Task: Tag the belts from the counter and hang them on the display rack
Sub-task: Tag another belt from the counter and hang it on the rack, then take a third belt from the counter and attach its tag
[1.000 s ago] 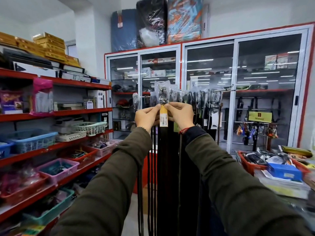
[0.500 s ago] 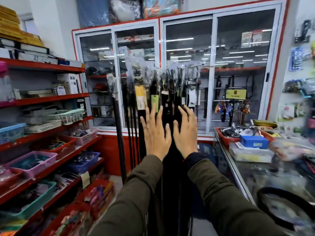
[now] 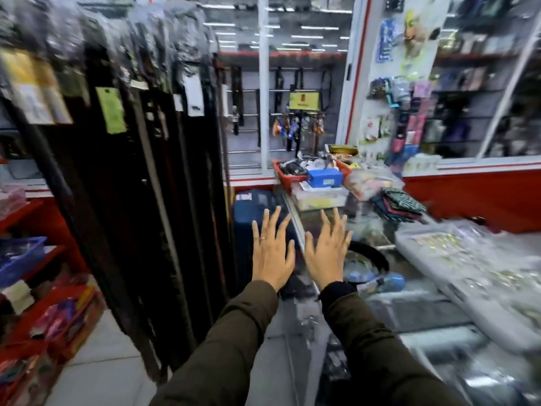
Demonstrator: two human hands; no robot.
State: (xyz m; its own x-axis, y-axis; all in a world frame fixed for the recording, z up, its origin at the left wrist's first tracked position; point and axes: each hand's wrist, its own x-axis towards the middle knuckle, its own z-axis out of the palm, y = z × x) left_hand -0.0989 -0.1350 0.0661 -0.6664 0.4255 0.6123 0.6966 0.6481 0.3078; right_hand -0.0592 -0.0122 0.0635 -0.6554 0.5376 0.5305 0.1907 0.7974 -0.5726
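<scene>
Several dark belts (image 3: 140,177) hang in a row on the display rack at the left, with yellow, green and white tags near their tops. My left hand (image 3: 272,253) and my right hand (image 3: 326,256) are side by side in the middle, palms down, fingers spread, holding nothing. They hover over the near end of the glass counter (image 3: 409,306). A coiled black belt (image 3: 370,256) lies on the counter just right of my right hand. The picture is blurred.
A red basket (image 3: 288,178) with a blue box (image 3: 325,177) stands at the counter's far end, with packaged goods and folded cloth (image 3: 401,205) beside it. Red shelves with baskets line the left. Glass cabinets fill the back wall.
My hands let go of the tagged belt on the rack and opened. The view swung right and down, from the rack toward the counter.
</scene>
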